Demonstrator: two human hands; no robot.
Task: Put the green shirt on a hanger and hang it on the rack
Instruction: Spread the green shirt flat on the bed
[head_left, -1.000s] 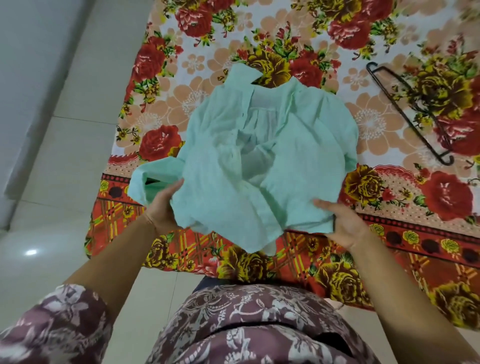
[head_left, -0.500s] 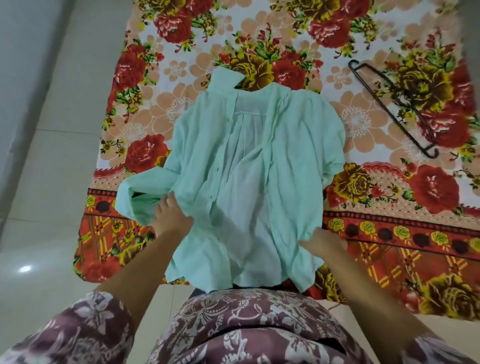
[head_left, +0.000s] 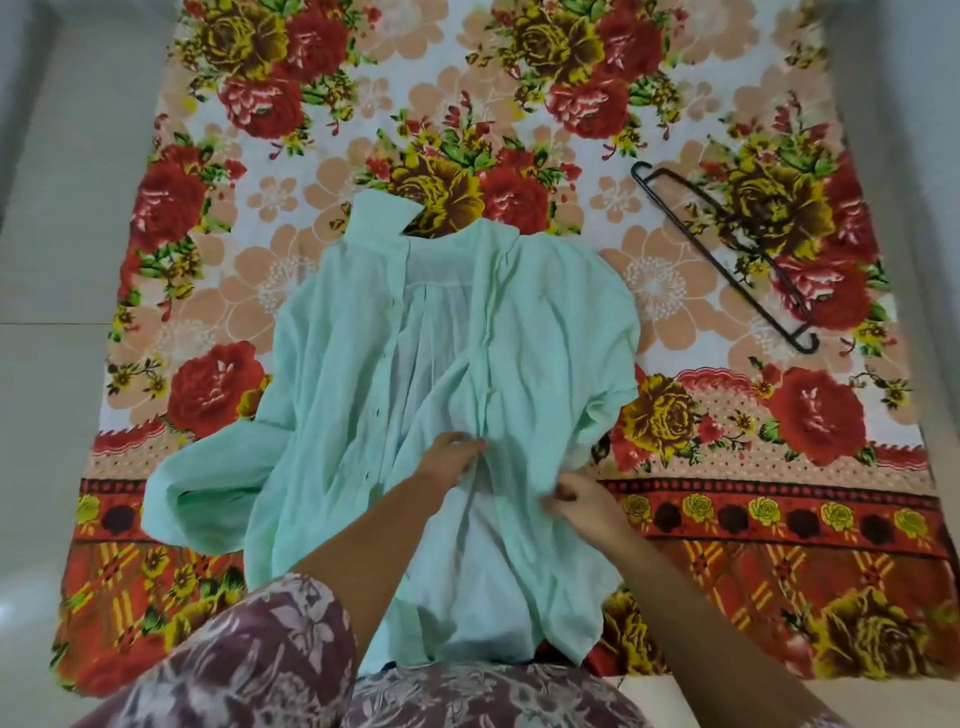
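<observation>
I see the pale mint-green button-front shirt (head_left: 363, 395) lying open and face up on the red-and-orange floral bedspread (head_left: 727, 467), collar away from me, hem hanging over the near edge against my patterned clothing. My left hand (head_left: 451, 457) pinches the right-hand placket near the middle of the shirt; my right hand (head_left: 584, 501) grips the fabric just beside it, fingers curled shut on cloth. The shirt's far sleeve is tucked under its body and I cannot make it out; the other sleeve (head_left: 197, 493) trails toward the left edge. The thin black wire hanger (head_left: 727, 260) lies apart on the right, with bare bedspread between it and the shirt. Pale floor tile (head_left: 52, 260) runs along the left. Half a second ago my hands were spread at the hem corners; now they have come together at the centre.
</observation>
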